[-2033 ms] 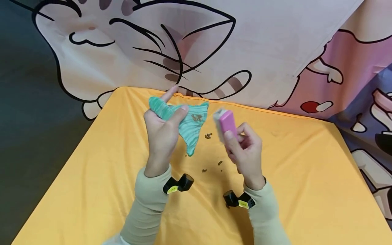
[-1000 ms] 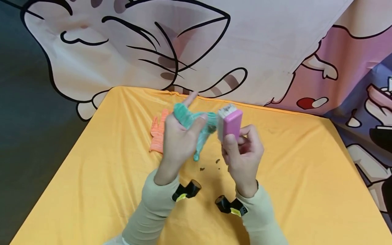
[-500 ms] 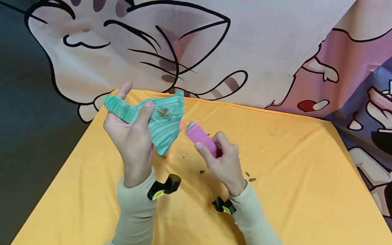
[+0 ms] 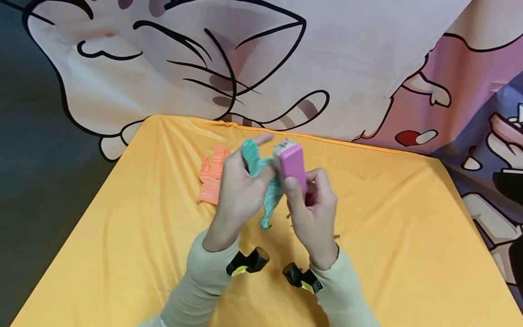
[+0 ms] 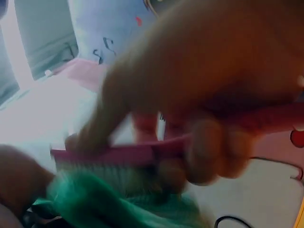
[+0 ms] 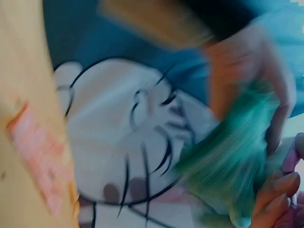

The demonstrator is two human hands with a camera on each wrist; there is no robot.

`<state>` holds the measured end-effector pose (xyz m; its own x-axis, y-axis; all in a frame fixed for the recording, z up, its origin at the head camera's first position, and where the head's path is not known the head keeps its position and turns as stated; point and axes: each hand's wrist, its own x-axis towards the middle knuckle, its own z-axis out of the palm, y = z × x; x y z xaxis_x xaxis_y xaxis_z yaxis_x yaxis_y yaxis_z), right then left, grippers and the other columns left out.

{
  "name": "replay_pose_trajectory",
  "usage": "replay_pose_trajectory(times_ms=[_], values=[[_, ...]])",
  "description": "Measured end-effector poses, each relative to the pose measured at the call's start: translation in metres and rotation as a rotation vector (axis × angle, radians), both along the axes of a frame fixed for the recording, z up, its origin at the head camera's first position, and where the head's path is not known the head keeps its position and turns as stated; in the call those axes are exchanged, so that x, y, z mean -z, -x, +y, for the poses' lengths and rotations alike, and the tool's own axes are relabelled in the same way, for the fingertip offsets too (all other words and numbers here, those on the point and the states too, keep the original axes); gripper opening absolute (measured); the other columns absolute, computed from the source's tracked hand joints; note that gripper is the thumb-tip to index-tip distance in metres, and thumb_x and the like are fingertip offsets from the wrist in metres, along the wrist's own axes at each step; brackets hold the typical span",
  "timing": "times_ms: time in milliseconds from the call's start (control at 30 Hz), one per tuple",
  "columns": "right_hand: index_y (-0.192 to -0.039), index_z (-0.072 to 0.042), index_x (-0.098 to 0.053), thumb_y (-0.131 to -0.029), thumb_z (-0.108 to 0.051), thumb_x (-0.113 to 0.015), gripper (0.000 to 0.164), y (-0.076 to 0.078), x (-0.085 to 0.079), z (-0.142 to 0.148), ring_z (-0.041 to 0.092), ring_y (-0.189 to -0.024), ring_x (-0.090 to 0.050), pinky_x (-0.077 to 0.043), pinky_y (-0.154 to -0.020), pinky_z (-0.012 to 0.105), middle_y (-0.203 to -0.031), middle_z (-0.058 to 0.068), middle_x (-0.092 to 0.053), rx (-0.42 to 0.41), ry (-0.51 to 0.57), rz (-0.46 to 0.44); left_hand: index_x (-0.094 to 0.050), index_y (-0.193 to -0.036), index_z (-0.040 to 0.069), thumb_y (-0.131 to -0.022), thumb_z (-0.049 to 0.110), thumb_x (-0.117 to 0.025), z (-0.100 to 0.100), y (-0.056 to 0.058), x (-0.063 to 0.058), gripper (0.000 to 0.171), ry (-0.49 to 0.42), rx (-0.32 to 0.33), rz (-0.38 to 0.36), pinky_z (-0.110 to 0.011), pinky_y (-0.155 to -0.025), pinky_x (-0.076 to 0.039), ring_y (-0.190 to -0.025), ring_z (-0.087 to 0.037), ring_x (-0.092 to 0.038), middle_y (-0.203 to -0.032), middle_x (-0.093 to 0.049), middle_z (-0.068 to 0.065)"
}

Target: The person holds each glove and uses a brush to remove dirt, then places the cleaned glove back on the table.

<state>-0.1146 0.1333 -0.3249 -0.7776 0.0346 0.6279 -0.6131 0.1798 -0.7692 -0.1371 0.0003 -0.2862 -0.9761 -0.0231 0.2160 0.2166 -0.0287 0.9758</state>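
My left hand (image 4: 239, 197) pinches a green striped knit piece (image 4: 273, 197) between thumb and fingers, with one finger stretched out past it. Folds hide the kind of knit piece. In my right hand (image 4: 316, 218) is a pink-backed brush (image 4: 293, 165) with pale bristles, held upright with its bristles at the knit. From the left wrist view, the pink brush back (image 5: 128, 154) runs above the green cloth (image 5: 85, 199), bristles pointing down onto it. The right wrist view shows the green knit (image 6: 228, 156) spread and blurred below the left hand.
An orange knit glove (image 4: 210, 181) lies on the yellow-covered table (image 4: 143, 236), left of the hands. Small brown bits (image 4: 337, 236) are scattered under and beside them. A cartoon-cat backdrop (image 4: 253, 59) hangs behind the table's far edge.
Half a second ago the hands were apart, the knit's brown stain facing up. The left hand has since moved right and the brush has turned upright against the knit, uncovering the orange glove.
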Motion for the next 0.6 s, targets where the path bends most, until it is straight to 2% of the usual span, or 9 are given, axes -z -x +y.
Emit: replay_pose_trajectory(times_ms=[67, 167, 300, 367, 433, 533, 600], values=[[-0.082, -0.001, -0.046, -0.091, -0.03, -0.057, 0.032, 0.001, 0.005, -0.003, 0.007, -0.038, -0.036, -0.028, -0.033, 0.019, -0.051, -0.003, -0.042, 0.06, -0.11, -0.017, -0.056, -0.12, 0.017, -0.08, -0.004, -0.06, -0.004, 0.001, -0.001, 0.046, -0.12, -0.026, -0.034, -0.025, -0.043, -0.035, -0.041, -0.014, -0.033, -0.051, -0.031, 0.0], [-0.08, -0.007, -0.045, -0.089, -0.033, -0.06, 0.031, 0.001, 0.011, -0.007, 0.006, -0.04, -0.034, -0.026, -0.034, 0.019, -0.052, -0.006, -0.038, 0.09, -0.235, -0.06, -0.056, -0.118, 0.013, -0.076, -0.012, -0.06, -0.018, 0.004, -0.003, 0.049, -0.32, -0.106, -0.049, -0.023, -0.048, -0.042, -0.044, -0.01, -0.034, -0.053, -0.029, 0.004], [-0.078, -0.012, -0.042, -0.087, -0.027, -0.063, 0.027, 0.002, 0.014, -0.005, 0.007, -0.04, -0.034, -0.025, -0.034, 0.02, -0.051, -0.007, -0.035, 0.083, -0.297, -0.136, -0.056, -0.116, 0.005, -0.076, -0.015, -0.061, -0.034, 0.006, -0.007, 0.045, -0.504, -0.206, 0.01, -0.025, -0.054, -0.051, -0.044, -0.01, -0.041, -0.05, -0.027, 0.005], [-0.077, -0.011, -0.043, -0.087, -0.024, -0.063, 0.026, 0.004, 0.012, -0.001, 0.007, -0.039, -0.036, -0.026, -0.033, 0.02, -0.05, -0.006, -0.038, 0.096, -0.285, -0.148, -0.057, -0.115, 0.005, -0.077, -0.011, -0.063, -0.039, 0.005, -0.01, 0.042, -0.492, -0.238, 0.031, -0.026, -0.055, -0.052, -0.046, -0.011, -0.046, -0.05, -0.032, 0.004], [-0.077, -0.008, -0.045, -0.087, -0.021, -0.063, 0.024, 0.004, 0.008, 0.003, 0.007, -0.038, -0.037, -0.027, -0.033, 0.02, -0.05, -0.004, -0.042, 0.118, -0.244, -0.126, -0.058, -0.115, 0.007, -0.078, -0.008, -0.064, -0.04, 0.005, -0.011, 0.04, -0.422, -0.234, 0.027, -0.023, -0.054, -0.049, -0.048, -0.01, -0.045, -0.051, -0.035, 0.004], [-0.079, -0.002, -0.049, -0.088, -0.018, -0.062, 0.023, 0.002, 0.001, 0.007, 0.008, -0.037, -0.038, -0.029, -0.033, 0.019, -0.051, -0.001, -0.048, 0.161, -0.162, -0.057, -0.058, -0.118, 0.011, -0.081, -0.002, -0.063, -0.037, 0.005, -0.011, 0.04, -0.259, -0.164, -0.026, -0.02, -0.046, -0.041, -0.045, -0.009, -0.038, -0.052, -0.038, 0.004], [-0.081, 0.001, -0.05, -0.089, -0.019, -0.061, 0.025, 0.0, -0.003, 0.008, 0.009, -0.038, -0.038, -0.029, -0.034, 0.019, -0.054, 0.001, -0.049, 0.166, -0.111, -0.005, -0.056, -0.121, 0.012, -0.083, -0.001, -0.062, -0.031, 0.006, -0.01, 0.041, -0.184, -0.082, -0.071, -0.019, -0.051, -0.042, -0.045, -0.009, -0.041, -0.052, -0.043, 0.003]])
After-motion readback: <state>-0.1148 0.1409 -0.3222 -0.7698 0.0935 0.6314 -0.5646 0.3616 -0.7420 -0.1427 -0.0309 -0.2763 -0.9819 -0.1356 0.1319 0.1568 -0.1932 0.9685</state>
